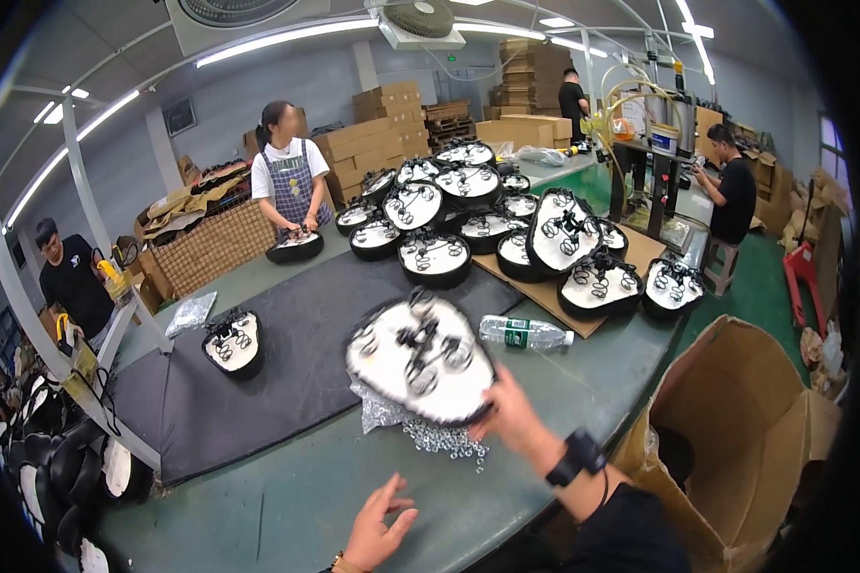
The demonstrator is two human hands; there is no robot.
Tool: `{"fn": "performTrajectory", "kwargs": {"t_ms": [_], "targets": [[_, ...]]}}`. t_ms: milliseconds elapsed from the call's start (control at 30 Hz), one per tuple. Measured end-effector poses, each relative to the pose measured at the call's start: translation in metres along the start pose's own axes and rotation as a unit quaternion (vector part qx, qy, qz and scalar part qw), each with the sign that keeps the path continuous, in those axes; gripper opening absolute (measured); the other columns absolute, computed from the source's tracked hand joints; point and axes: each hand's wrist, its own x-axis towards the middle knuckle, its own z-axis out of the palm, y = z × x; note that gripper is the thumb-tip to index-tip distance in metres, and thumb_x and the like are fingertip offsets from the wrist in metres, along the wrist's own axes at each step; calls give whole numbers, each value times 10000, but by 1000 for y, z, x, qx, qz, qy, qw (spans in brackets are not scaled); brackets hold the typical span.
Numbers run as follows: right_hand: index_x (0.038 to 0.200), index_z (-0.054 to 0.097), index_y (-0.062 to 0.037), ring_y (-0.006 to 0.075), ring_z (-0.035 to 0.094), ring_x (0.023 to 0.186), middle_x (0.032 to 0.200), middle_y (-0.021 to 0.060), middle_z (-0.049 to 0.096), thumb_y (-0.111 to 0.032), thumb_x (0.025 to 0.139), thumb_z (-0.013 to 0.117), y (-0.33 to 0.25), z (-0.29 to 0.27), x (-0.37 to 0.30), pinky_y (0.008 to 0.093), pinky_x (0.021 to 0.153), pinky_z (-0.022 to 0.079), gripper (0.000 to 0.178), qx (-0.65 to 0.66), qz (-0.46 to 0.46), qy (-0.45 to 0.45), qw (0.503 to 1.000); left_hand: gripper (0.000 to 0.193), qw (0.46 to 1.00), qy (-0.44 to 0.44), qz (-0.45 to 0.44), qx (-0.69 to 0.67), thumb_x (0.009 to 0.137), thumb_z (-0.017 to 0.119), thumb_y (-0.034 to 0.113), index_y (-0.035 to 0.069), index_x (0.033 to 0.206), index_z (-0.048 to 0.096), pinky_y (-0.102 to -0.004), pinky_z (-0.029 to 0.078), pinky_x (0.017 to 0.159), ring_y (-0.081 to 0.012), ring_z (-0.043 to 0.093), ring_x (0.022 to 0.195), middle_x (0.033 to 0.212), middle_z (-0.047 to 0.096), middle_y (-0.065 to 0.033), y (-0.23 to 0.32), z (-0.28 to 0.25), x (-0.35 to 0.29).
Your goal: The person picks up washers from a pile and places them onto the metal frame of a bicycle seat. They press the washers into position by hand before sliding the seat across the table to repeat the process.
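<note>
My right hand (514,418) grips the edge of a saddle (449,387), its white underside and black springs facing up. It is smeared by motion over the green table. Beneath it lie a clear plastic bag (377,411) and a spill of small shiny metal parts (444,439), which look like nuts. Low in front, my left hand (380,525) is empty with its fingers apart. Another upturned saddle (233,344) rests on the dark mat (287,401) at the left. Several more saddles (435,256) are heaped at the far side, some stacked on others.
A plastic bottle (526,332) lies right of the held saddle. An open cardboard box (726,430) stands at the table's right edge. Across the table, a person in an apron (296,177) handles another saddle (294,248). A metal post (115,220) rises at the left; more people work farther off.
</note>
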Motion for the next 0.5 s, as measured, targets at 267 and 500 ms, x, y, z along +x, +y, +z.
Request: {"fn": "performTrajectory", "kwargs": {"t_ms": [267,500], "targets": [[1558,381,-87,312,679,509,1144,223,668,-268,910,546,-94,-112,158,363,401,543,693,-171,-43,210,962,309,995,52,-82,29,988,694,179,17,1252,702,-310,548,800,-196,687,862,973,712,-104,-60,18,-33],[1319,648,7,228,680,518,860,134,701,-348,964,639,-82,-219,200,329,435,538,502,-361,-60,349,862,290,979,90,-158,-93,1020,671,190,50,1273,697,-249,528,715,-96,632,778,935,703,-28,-85,25,-32]]}}
